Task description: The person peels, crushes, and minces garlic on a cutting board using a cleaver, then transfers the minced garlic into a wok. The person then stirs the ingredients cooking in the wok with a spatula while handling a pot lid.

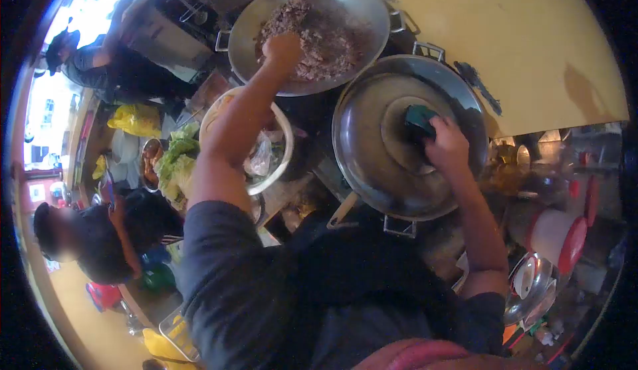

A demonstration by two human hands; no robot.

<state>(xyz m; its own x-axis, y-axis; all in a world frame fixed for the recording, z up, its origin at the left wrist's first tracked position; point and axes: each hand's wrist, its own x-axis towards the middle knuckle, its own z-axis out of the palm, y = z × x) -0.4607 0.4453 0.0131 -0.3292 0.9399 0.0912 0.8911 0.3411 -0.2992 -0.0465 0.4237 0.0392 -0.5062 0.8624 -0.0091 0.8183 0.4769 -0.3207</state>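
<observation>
My left hand (282,51) is closed in a fist over a wide two-handled metal pan (242,44) of brown, crumbly food that looks like ground meat (325,38). What it grips, if anything, is hidden beneath the fist. My right hand (446,145) is closed on a dark green cloth (419,119) at the middle of a large round metal surface. That surface, perhaps a lid, sits within a second big two-handled pan (468,97). Whether a knob lies under the cloth cannot be seen.
Below my left forearm stands a white-rimmed tub (287,147) with a plastic bag inside. Leafy greens (178,164) lie left of it. Two people (100,64) are at the far left. A yellow panel (518,38) borders the pans; a red-and-white container (558,237) stands right.
</observation>
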